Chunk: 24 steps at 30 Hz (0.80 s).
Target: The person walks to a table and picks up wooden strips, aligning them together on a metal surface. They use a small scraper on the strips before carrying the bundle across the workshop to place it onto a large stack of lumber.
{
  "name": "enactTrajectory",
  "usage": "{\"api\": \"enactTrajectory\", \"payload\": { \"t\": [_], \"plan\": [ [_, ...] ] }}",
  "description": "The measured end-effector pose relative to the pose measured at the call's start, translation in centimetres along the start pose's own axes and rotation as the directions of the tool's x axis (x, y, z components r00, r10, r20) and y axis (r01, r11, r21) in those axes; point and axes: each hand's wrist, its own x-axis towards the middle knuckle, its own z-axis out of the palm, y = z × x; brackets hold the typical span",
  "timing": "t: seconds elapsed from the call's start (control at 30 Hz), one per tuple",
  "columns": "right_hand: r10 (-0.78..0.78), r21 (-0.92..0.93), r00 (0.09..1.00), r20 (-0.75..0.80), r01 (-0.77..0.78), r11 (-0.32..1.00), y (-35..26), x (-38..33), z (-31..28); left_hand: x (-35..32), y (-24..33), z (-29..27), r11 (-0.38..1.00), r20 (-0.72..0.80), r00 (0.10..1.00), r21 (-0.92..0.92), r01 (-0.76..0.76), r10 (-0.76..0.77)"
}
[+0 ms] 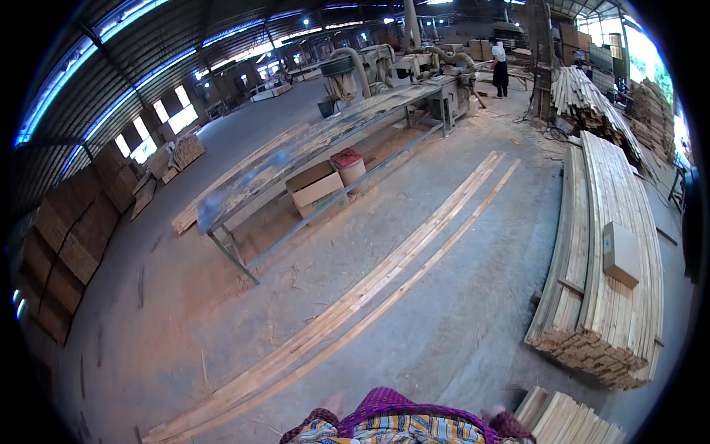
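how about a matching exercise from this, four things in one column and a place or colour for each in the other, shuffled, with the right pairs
1. bucket
2. strips
3. small box
4. nearest pile

A. beside the right hand
B. on a plank stack
C. red on top
D. long, flat across the floor

Pairs: 1-C, 2-D, 3-B, 4-A

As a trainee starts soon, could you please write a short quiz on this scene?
1. True or false: the small box at right rests on a timber stack.
2. Beside the open carton under the long bench stands: A) a red-topped bucket; B) a ladder; C) a fan.
3. Which is nearer the wood pile at lower right: the left hand or the right hand?
Key: 1. True. 2. A. 3. The right hand.
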Motion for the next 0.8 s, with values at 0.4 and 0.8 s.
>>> {"api": "enactTrajectory", "payload": {
  "t": [0.4,0.8],
  "plan": [
    [0.234,0.721,0.961,-0.145,-0.059,0.69,-15.7,14.0,-37.4,26.9,11.3,-10.3,0.809,-0.215,0.936,-0.578,0.11,-0.28],
    [0.216,0.4,0.942,0.255,-0.307,0.864,-28.8,26.2,-51.4,43.2,28.4,-39.2,0.531,-0.262,0.869,-0.847,0.002,-0.421]
  ]
}}
